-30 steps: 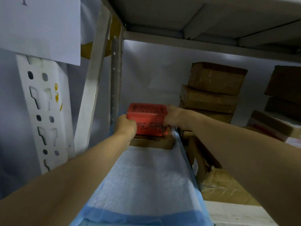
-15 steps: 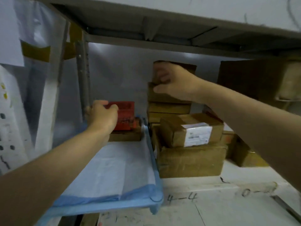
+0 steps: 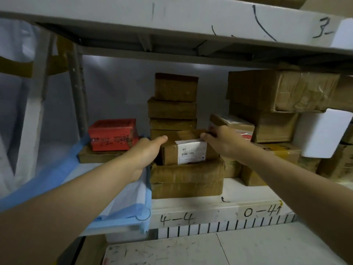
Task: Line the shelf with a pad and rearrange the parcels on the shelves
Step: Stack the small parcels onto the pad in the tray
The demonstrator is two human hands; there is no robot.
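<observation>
You grip the labelled parcel two-handed: L hand on its left side w/ thumb on top, R hand curled over its right top edge — blue pad under your L forearm, red parcel just left of that hand.

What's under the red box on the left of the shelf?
The red box sits on a flat brown parcel, which rests on the blue-edged pad. Most of that parcel's top is covered, so any label there is hidden.
</observation>
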